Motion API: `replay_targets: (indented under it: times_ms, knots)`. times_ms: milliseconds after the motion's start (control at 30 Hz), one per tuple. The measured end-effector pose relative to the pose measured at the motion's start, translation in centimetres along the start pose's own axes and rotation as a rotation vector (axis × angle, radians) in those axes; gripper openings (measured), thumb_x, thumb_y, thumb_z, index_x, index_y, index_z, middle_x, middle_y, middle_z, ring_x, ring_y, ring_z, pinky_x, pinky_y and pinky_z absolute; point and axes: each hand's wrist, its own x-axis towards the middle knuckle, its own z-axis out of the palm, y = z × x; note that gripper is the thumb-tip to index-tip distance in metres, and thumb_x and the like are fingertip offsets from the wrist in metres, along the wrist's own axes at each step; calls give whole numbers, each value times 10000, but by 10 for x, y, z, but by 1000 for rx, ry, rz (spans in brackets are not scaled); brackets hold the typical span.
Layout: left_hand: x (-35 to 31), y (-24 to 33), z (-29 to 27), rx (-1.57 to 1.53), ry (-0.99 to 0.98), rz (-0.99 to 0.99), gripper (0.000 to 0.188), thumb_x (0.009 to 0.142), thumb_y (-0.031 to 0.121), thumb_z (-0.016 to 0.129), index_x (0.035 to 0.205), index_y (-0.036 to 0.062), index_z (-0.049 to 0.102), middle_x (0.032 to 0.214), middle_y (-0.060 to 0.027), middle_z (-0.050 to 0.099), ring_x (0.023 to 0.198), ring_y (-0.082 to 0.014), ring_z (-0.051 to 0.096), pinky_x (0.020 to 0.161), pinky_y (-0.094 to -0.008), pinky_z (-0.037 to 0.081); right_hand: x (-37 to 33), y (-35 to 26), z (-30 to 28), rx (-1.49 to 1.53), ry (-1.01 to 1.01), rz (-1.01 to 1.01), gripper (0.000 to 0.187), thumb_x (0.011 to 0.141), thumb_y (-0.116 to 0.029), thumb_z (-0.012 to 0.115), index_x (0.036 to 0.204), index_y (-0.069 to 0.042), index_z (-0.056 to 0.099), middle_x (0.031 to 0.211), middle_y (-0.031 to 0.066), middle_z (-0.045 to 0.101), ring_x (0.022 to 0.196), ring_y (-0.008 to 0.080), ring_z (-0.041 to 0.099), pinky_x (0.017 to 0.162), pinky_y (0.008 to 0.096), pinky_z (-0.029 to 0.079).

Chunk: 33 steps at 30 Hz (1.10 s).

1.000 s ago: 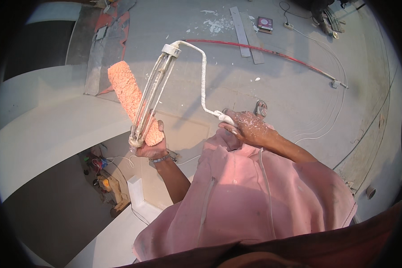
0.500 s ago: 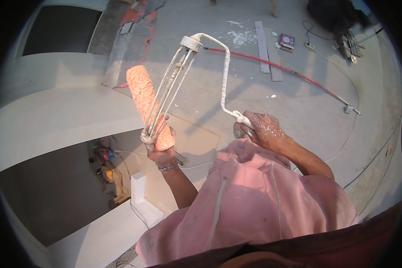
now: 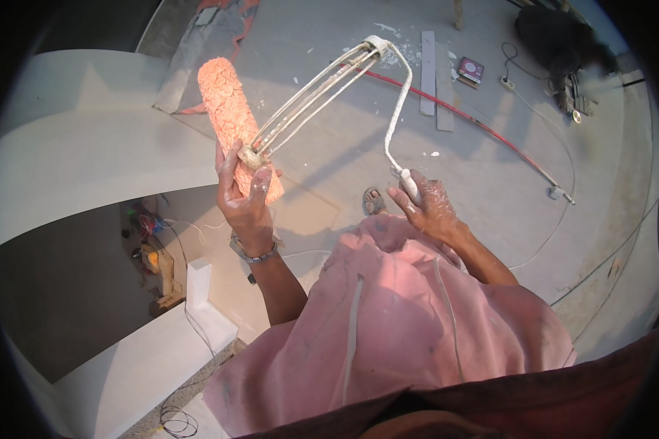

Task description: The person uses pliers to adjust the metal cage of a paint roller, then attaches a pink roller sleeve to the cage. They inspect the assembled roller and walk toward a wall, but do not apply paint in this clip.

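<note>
A fluffy orange paint roller cover point(image 3: 227, 95) stands tilted in my left hand point(image 3: 245, 212), whose fingers and thumb close around its lower part. The handle of a white, paint-crusted roller frame point(image 3: 398, 106) is in my right hand point(image 3: 436, 208), with the thumb lying along it. From its bent rod, the frame's wire cage slants down to the left. The cage's round end cap point(image 3: 252, 156) rests against the cover, between my left thumb and fingers. The cage lies outside the cover, not inside it. Whitish paint smears both hands.
On the grey floor lie a long red pole point(image 3: 454, 110), pale flat strips point(image 3: 427, 73), a small box point(image 3: 470, 70) and a power cable. A dark-clothed person point(image 3: 553, 36) crouches at the far right. A curved white ledge point(image 3: 102, 161) borders a dark opening on the left.
The roller frame has swung to a flatter slant, its top going right. My left hand has risen leftward with the cover, and its grip now takes in the cage's end cap.
</note>
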Motion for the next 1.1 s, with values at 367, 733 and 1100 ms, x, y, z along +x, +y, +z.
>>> replay_targets:
  times_ms: [367,733,1100]
  knots:
    - [3,-9,-2,-55,30,-9,458,928,257,755,1219,-79,643,1544,-244,375,1271,-271,559,773,-347,628,3,11,4,-25,197,-160,222,961,-177,677,893,1,562,635,164,629,517,324,608,531,422,461]
    - [5,0,-1,222,-19,83,551,762,198,889,1241,6,694,1550,-233,380,1380,-300,474,1091,-412,452,3,9,-2,-59,142,-71,219,959,-203,674,1016,-3,608,667,184,639,570,379,623,566,447,475]
    - [13,-4,9,315,-25,228,592,660,278,944,1160,41,731,1493,-220,434,1441,-321,403,1082,-437,464,3,20,7,61,27,94,313,960,-302,696,947,-2,608,625,71,582,554,169,557,558,363,466]
